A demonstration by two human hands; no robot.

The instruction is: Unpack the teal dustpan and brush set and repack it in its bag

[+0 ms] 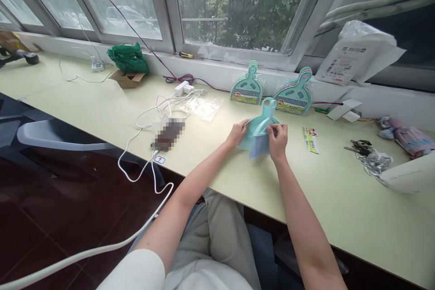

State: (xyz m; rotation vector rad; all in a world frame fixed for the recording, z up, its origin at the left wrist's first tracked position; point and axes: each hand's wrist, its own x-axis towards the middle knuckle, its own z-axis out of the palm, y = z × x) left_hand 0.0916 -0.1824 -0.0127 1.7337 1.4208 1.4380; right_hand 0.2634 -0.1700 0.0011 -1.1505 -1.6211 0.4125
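A teal dustpan is held over the table in front of me, with my left hand closed on its left edge. My right hand grips a small teal brush with blue bristles, which overlaps the front of the dustpan. The bristles point down and look slightly blurred. Behind them, two packaged dustpan and brush sets lean against the wall below the window. A yellow-green printed label lies flat on the table to the right of my right hand.
On the pale table are a phone with white cables, clear plastic wrap and a power adapter. Keys, crumpled foil and a white cylindrical object lie at the right. A green bag stands at the back left.
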